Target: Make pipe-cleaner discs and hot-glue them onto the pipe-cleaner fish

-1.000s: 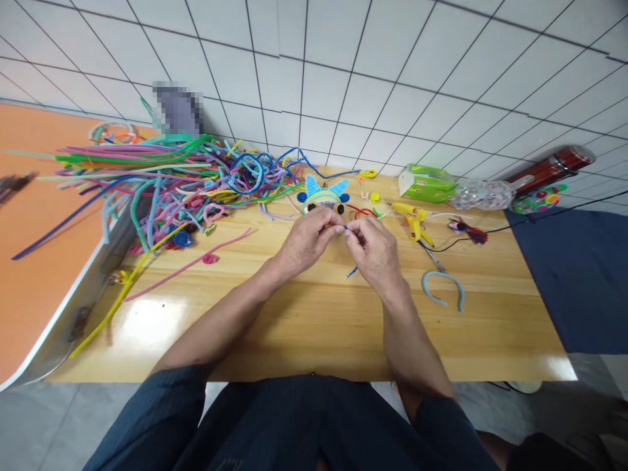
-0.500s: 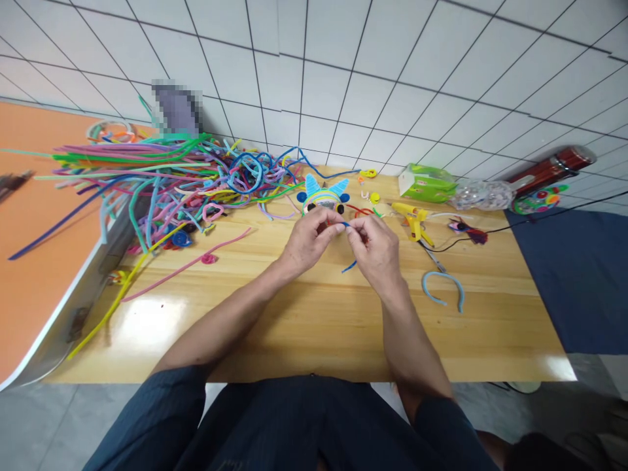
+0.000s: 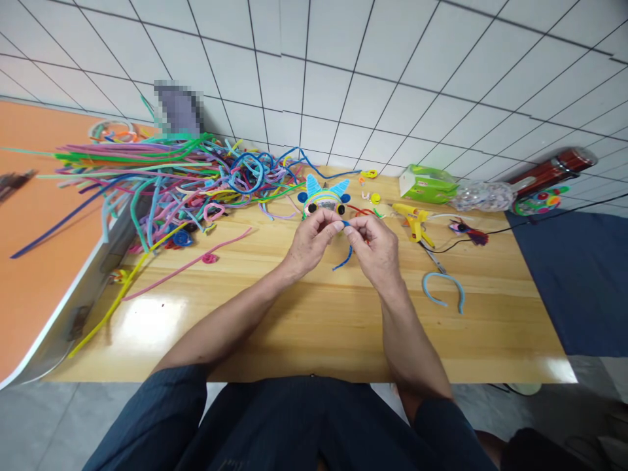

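Observation:
My left hand (image 3: 314, 239) and my right hand (image 3: 373, 248) meet above the middle of the table, both closed, fingertips almost touching. Between them they pinch a blue pipe cleaner (image 3: 344, 261); its loose end hangs below my right fingers in a curve. A bit of blue shows at the fingertips, but its exact shape there is too small to make out. Just behind my hands sits a pipe-cleaner animal head (image 3: 322, 194) with light-blue horns, dark-blue ears and black eyes. My fingers hide its lower part.
A tangled heap of pipe cleaners (image 3: 196, 173) covers the left back. A pink pipe cleaner (image 3: 189, 267) lies left of my hands. At right are a yellow glue gun (image 3: 415, 219), scissors (image 3: 436, 260), a light-blue curved piece (image 3: 443, 278), a green packet (image 3: 428, 184) and a red flask (image 3: 552, 171).
The loose end of the blue pipe cleaner has swung leftward and shows longer below my right hand. Both hands stay in nearly the same place, still pinching.

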Demonstrator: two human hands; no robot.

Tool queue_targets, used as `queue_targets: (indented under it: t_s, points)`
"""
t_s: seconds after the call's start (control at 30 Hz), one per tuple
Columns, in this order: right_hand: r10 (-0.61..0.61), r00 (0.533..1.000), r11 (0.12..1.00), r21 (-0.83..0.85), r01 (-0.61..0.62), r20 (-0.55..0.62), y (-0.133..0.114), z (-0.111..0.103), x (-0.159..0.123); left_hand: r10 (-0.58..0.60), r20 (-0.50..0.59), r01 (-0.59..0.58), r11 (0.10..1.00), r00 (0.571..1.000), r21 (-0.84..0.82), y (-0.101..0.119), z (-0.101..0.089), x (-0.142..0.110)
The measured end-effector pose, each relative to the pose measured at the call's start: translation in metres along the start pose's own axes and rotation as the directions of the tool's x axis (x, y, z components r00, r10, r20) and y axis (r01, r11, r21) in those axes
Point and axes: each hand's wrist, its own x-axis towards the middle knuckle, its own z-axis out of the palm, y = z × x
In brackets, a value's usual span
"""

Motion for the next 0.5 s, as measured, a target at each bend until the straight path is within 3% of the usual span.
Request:
queue_targets:
  t_s: [0.13, 0.27, 0.33, 0.5]
  points:
    - [-0.055, 0.998, 0.995, -0.085, 0.056, 0.005, 0.005, -0.002, -0.001, -0.001, 0.044, -0.001, 0.999, 0.999, 0.032, 0.002, -0.004, 0.003]
    - [-0.14, 0.988, 0.966, -0.212, 0.15, 0.061, 0.01, -0.005, -0.002, 0.181, 0.092, -0.201, 0.927, 0.979, 0.316, 0.01, -0.011, 0.004]
    - [-0.144, 0.987, 0.962, -0.221, 0.158, 0.077, 0.009, -0.004, -0.002, 0.238, 0.11, -0.262, 0.886, 0.965, 0.383, 0.012, -0.013, 0.004]
    - [-0.094, 0.995, 0.988, -0.124, 0.096, 0.024, 0.004, -0.002, -0.001, 0.172, 0.036, -0.174, 0.936, 0.985, 0.305, 0.007, -0.008, 0.0]
